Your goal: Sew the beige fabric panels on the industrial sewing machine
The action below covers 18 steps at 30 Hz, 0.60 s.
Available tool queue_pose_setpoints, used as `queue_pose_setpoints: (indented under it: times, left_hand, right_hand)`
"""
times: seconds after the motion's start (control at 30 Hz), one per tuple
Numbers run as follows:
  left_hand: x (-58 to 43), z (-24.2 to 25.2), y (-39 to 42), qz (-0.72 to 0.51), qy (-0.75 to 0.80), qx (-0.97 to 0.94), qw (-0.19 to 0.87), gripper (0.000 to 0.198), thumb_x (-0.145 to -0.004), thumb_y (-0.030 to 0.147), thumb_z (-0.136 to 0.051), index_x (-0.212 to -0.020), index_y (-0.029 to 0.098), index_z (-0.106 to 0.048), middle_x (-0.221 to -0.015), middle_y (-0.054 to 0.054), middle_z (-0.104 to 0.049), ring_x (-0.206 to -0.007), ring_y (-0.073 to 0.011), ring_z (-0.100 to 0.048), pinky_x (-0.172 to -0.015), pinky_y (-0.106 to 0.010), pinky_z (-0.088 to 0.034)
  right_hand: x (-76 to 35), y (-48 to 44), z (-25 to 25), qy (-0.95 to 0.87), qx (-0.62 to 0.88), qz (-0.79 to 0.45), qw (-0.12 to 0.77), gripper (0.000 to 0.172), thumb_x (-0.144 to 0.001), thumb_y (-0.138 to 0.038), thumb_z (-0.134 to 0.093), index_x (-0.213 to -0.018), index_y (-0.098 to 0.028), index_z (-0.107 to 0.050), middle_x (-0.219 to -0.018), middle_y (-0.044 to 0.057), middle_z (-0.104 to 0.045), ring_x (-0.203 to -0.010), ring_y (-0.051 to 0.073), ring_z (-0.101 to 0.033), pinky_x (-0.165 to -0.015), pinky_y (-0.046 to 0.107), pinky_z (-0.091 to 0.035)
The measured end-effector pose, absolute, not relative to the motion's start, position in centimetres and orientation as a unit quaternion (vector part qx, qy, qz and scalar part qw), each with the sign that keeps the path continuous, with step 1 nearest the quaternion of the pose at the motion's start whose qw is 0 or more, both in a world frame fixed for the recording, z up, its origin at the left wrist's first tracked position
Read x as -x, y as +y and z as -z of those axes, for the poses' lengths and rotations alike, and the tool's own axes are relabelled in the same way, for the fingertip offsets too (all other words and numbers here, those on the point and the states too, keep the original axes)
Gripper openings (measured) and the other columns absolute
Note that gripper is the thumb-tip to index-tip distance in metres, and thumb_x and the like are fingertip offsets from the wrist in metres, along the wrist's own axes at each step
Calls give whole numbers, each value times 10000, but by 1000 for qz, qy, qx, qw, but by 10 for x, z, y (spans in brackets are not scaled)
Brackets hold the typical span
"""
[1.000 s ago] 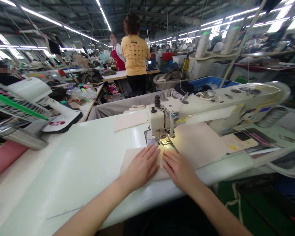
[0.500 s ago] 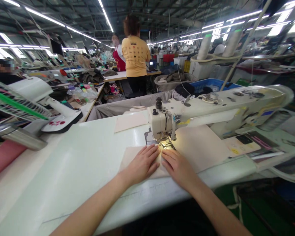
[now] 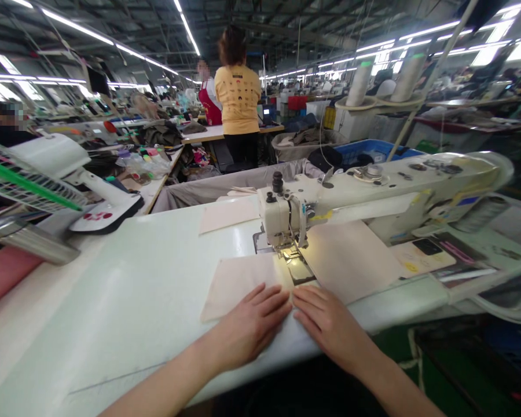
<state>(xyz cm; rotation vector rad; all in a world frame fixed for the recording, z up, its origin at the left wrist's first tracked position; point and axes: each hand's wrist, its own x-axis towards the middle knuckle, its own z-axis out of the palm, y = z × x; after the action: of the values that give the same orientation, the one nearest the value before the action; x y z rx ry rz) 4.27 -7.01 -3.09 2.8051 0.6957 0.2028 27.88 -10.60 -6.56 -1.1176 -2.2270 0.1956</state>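
Observation:
My left hand [image 3: 252, 321] lies flat, fingers stretched out, on the near end of a beige fabric piece [image 3: 238, 278] on the white sewing table [image 3: 125, 295]. Beside it my right hand [image 3: 327, 321] also lies flat and open on the fabric's near edge. The fingertips of both hands almost meet. In front of them stands the white sewing machine [image 3: 373, 191], its lit needle area [image 3: 292, 253] a short way beyond my fingers. A larger beige fabric piece [image 3: 351, 258] lies under the machine arm to the right.
A white desk fan [image 3: 47, 179] stands at the table's left, a pink cloth [image 3: 6, 278] below it. Another beige piece [image 3: 228, 213] lies behind the machine. A person in a yellow shirt [image 3: 238, 101] stands at a far table. Thread cones [image 3: 408, 75] stand at the right.
Both hands have slid back toward me, away from the needle, drawing the beige fabric nearer to the table's front edge. More of the fabric now shows ahead of my fingers.

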Motion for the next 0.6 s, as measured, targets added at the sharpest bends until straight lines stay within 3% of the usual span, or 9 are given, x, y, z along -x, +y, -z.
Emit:
queue_pose_setpoints:
  times: [0.43, 0.6]
  left_hand:
    - [-33, 36, -7, -92, 260, -953, 124, 379, -1041, 244, -411, -1377, 209, -582, -1467, -118, -544, -1385, -262, -475, -1188, -509, -339]
    - [-32, 33, 18, -121, 242, -954, 131, 379, -1037, 239, -400, -1354, 206, -605, -1444, -112, -561, -1359, -257, -491, -1180, -480, -363]
  right_hand:
    - [-267, -57, 54, -842, 443, -45, 304, 201, -1009, -222, -518, -975, -186, -713, -1034, 93, -738, -979, 248, -653, -907, 431, -541]
    - [-279, -51, 55, -788, 514, 9, 337, 191, -999, -198, -497, -1005, -195, -688, -1004, 100, -706, -945, 258, -625, -889, 445, -516]
